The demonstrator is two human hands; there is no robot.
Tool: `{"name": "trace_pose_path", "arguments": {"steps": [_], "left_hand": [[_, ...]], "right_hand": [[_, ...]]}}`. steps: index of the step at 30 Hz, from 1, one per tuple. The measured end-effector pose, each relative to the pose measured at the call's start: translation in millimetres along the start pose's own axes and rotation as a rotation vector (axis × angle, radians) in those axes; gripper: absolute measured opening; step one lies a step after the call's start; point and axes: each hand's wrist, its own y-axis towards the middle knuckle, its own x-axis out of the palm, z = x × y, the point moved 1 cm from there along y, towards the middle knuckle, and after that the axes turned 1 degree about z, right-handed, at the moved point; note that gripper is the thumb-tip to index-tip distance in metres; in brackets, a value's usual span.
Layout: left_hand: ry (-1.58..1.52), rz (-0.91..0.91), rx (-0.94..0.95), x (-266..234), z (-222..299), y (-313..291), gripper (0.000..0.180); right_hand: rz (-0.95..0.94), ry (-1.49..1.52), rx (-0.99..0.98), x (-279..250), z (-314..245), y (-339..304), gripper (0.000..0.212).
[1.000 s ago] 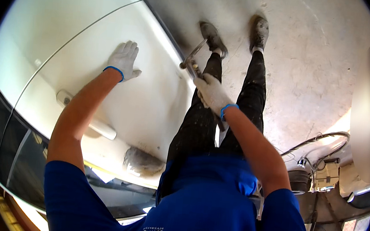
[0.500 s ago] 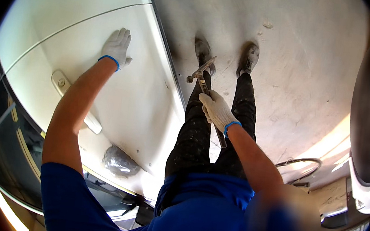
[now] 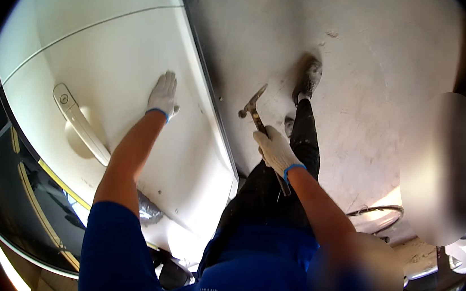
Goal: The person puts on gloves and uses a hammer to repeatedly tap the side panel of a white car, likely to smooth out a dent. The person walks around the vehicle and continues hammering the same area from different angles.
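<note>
My left fingers [image 3: 167, 80] and right fingers [image 3: 262, 139] are wearing gloves [image 3: 284, 155] of matt, knitted cloth. My hammer [image 3: 255, 116] is showing dull, worn-looking metal along its head. The car door [image 3: 124, 49] is gleaming with smooth, glossy paint, and its handle [image 3: 84, 128] is carrying the same slick finish. The window [image 3: 13, 185] is shining like polished glass, while a patch [image 3: 149, 211] is glinting, crinkled like plastic film. My shirt [image 3: 266, 262] is showing plain cloth, my trousers [image 3: 307, 133] matt fabric, and the concrete floor [image 3: 371, 75] is looking dull and scuffed.
</note>
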Motion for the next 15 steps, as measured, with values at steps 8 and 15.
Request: {"name": "trace_pose_path", "arguments": {"steps": [8,15], "left_hand": [[0.018,-0.024,0.059,8.9,67.4,-121.9,0.097],[-0.301,0.245,-0.045,39.1,74.2,-247.8,0.085]], "right_hand": [[0.06,0.105,0.003,-2.4,24.5,-52.0,0.027],[-0.008,0.058,-0.223,21.3,9.0,-114.9,0.028]]}}
